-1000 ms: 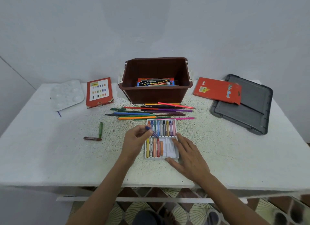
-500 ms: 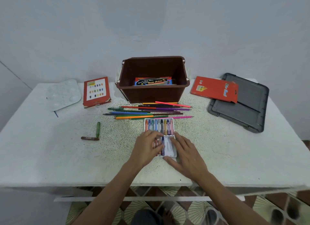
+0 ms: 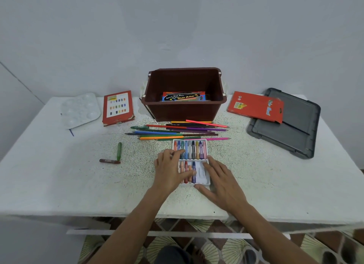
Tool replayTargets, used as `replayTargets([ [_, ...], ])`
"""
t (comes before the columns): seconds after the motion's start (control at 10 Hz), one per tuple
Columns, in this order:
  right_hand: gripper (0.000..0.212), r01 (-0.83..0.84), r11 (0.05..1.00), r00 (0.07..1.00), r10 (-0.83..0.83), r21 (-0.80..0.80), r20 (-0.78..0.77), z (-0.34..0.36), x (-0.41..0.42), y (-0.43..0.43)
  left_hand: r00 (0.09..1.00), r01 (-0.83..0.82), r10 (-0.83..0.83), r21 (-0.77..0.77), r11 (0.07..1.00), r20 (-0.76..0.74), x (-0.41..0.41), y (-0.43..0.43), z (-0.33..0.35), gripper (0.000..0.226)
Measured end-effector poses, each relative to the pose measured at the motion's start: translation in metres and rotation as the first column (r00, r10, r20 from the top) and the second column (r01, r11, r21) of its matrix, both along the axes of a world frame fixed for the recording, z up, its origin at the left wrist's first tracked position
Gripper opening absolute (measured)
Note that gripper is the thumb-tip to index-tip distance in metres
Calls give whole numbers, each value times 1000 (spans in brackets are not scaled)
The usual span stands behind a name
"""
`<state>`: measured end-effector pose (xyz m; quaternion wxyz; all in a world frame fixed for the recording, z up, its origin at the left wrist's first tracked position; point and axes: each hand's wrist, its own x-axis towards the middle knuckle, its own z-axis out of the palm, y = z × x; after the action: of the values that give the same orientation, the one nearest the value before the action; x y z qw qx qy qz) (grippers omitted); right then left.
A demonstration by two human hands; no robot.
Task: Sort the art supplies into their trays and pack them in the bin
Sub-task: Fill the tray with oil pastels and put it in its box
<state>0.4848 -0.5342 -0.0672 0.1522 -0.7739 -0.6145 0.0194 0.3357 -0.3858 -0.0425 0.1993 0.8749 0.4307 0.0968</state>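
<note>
A white crayon tray (image 3: 204, 182) lies in front of me, its far row full and its near row partly filled. My left hand (image 3: 170, 170) lies over the tray's left side with its fingers spread on the crayons and nothing gripped. My right hand (image 3: 221, 182) lies flat against the tray's right edge and near corner. A green crayon (image 3: 119, 151) and a dark red crayon (image 3: 109, 161) lie loose to the left. Several coloured pencils (image 3: 177, 130) are spread between the tray and the brown bin (image 3: 184, 110), which holds a watercolour box (image 3: 183, 96).
A white paint palette (image 3: 79, 110) and a red paint-set box (image 3: 117, 108) sit at the back left. A red pencil box (image 3: 256, 106) rests on the grey bin lid (image 3: 285, 127) at the back right. The table's front edge is close to my forearms.
My left hand put the blue crayon it pinched into the tray's near row and now lies over the crayons. The right hand stayed against the tray.
</note>
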Motion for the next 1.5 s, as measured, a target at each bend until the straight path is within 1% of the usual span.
replayTargets([
  [0.1, 80, -5, 1000, 1000, 5, 4, 10, 0, 1, 0, 997, 53, -59, 94, 994, 59, -6, 2, 1, 72],
  [0.2, 79, -8, 1000, 1000, 8, 9, 6, 0, 0, 0, 989, 19, -40, 148, 989, 145, -22, 17, 1, 56],
  [0.3, 78, -6, 1000, 1000, 5, 22, 4, 0, 0, 0, 972, -147, 110, 172, 974, 207, -42, 41, 4, 35],
  [0.4, 77, -9, 1000, 1000, 9, 25, 4, -1, 0, -1, 940, -327, 294, 216, 920, 171, -63, 66, 9, 33],
  [0.5, 77, -10, 1000, 1000, 10, 22, -3, -2, 0, -1, 888, -455, 457, 211, 865, 43, -80, 90, 16, 42],
  [0.6, 75, -15, 999, 1000, 15, 35, 3, -2, 0, 0, 832, -497, 536, 235, 835, -146, -92, 106, 23, 47],
  [0.7, 74, -17, 999, 1000, 16, 42, 4, -3, 0, 0, 783, -514, 567, 247, 822, -257, -95, 111, 25, 47],
  [0.8, 74, -18, 999, 1000, 18, 36, -6, -3, 0, 0, 778, -507, 565, 257, 823, -275, -96, 113, 21, 38],
  [0.9, 74, -18, 999, 1000, 18, 35, 7, -2, -1, 0, 806, -509, 555, 238, 827, -206, -96, 115, 16, 30],
  [1.0, 74, -18, 999, 1000, 17, 28, 16, 0, -1, 0, 843, -492, 524, 223, 842, -119, -94, 113, 15, 30],
  [1.1, 74, -14, 1000, 1000, 14, 20, 12, 0, -1, 0, 887, -461, 461, 124, 879, 24, -89, 104, 19, 36],
  [1.2, 75, -16, 1000, 1000, 16, 12, 9, -1, -1, 0, 888, -411, 408, -32, 911, 212, -77, 89, 27, 35],
  [1.3, 75, -13, 1000, 1000, 13, 3, 2, -1, -1, 0, 862, -310, 352, -172, 935, 365, -62, 69, 37, 34],
  [1.4, 74, -16, 1000, 1000, 16, 7, -12, -1, -1, 0, 810, -241, 366, -307, 920, 459, -46, 50, 42, 33],
  [1.5, 75, -18, 1000, 1000, 18, 5, -24, 0, -1, 0, 768, -168, 380, -411, 896, 515, -31, 32, 45, 31],
])
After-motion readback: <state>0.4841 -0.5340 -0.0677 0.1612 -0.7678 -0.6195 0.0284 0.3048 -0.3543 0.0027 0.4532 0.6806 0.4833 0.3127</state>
